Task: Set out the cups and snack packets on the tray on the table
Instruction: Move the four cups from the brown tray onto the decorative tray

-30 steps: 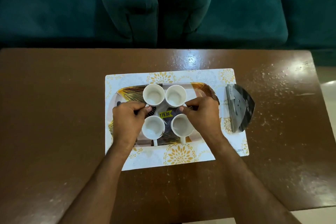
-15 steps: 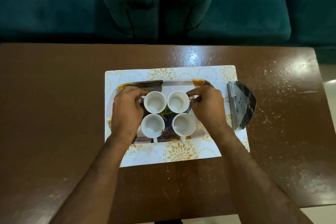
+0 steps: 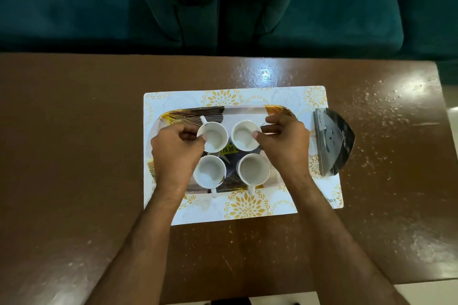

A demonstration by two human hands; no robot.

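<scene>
Several white cups stand in two rows on the patterned tray (image 3: 247,111). My left hand (image 3: 173,153) pinches the left rim of the far-left cup (image 3: 215,137), whose handle points away to the far left. My right hand (image 3: 285,146) has its thumb on the right rim of the far-right cup (image 3: 244,135), fingers curled just outside it. The near-left cup (image 3: 209,173) and near-right cup (image 3: 254,169) stand free, handles toward me. A dark, shiny snack packet (image 3: 332,141) lies on the mat to the right of the tray.
The tray rests on a white and yellow floral placemat (image 3: 247,208) in the middle of a brown wooden table (image 3: 74,156). A yellow price sticker (image 3: 228,149) shows between the cups. A teal sofa (image 3: 223,7) runs along the table's far edge.
Both hands went from the tray's middle out to the outer sides of the two far cups and now pinch their rims. The far-left cup's handle now points to the far left.
</scene>
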